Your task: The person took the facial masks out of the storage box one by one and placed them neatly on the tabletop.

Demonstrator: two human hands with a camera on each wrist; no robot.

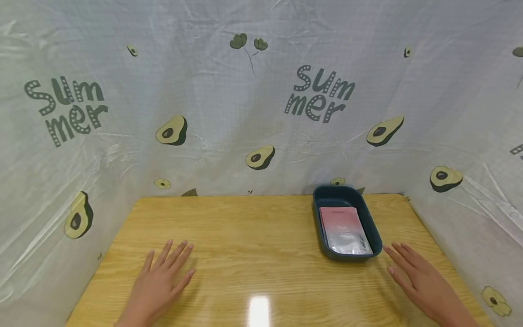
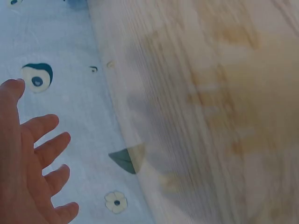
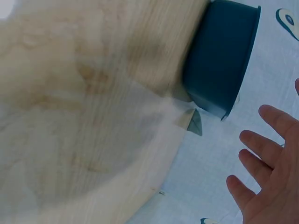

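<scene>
Toward the back right of the wooden table stands a dark blue plastic bin (image 1: 369,222) with rounded corners. Inside it lie flat sachets (image 1: 343,227), pink at the top and silver below, seemingly stacked. My right hand (image 1: 425,284) is just right of the bin's near corner, fingers spread and holding nothing. In the right wrist view the bin (image 3: 222,58) shows its outer side, apart from the right hand (image 3: 275,163). Over the table's left part, my left hand (image 1: 157,286) has its fingers spread, with nothing in it; the left wrist view shows that hand (image 2: 35,158) too.
The light wooden table (image 1: 245,240) reaches back to a white cloth (image 1: 212,91) printed with avocados, flowers and lettering. This cloth hangs behind the table and along both sides. A bright light reflection lies on the tabletop near the front middle.
</scene>
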